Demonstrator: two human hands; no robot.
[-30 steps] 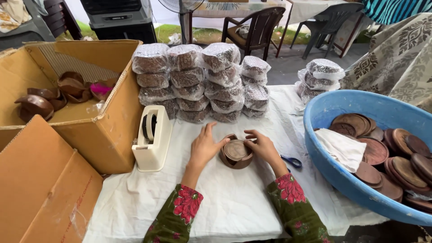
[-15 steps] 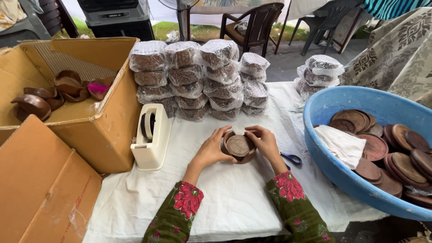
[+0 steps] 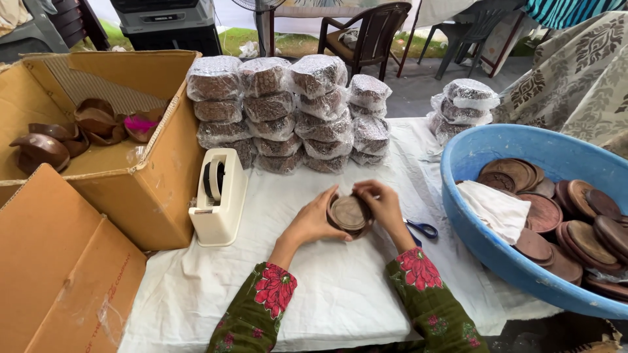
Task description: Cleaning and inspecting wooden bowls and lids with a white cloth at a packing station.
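Note:
Both of my hands hold a small stack of round brown wooden discs [image 3: 348, 214] just above the white cloth. My left hand [image 3: 313, 221] cups the stack's left side. On its right side my right hand [image 3: 384, 204] curls its fingers over the top edge. Green sleeves with red flowers cover both forearms. A cream tape dispenser [image 3: 220, 195] stands to the left of my left hand. Blue-handled scissors [image 3: 422, 229] lie on the cloth just right of my right hand.
Piles of plastic-wrapped disc stacks [image 3: 288, 111] stand behind, with more [image 3: 461, 108] further right. A blue plastic tub [image 3: 487, 252] on the right holds loose brown discs and a white cloth. An open cardboard box [image 3: 147, 176] on the left holds brown bowls. Chairs stand at the back.
My hands have lifted the disc stack a little and turned it, and my right fingers now wrap over its top edge. The view has shifted slightly.

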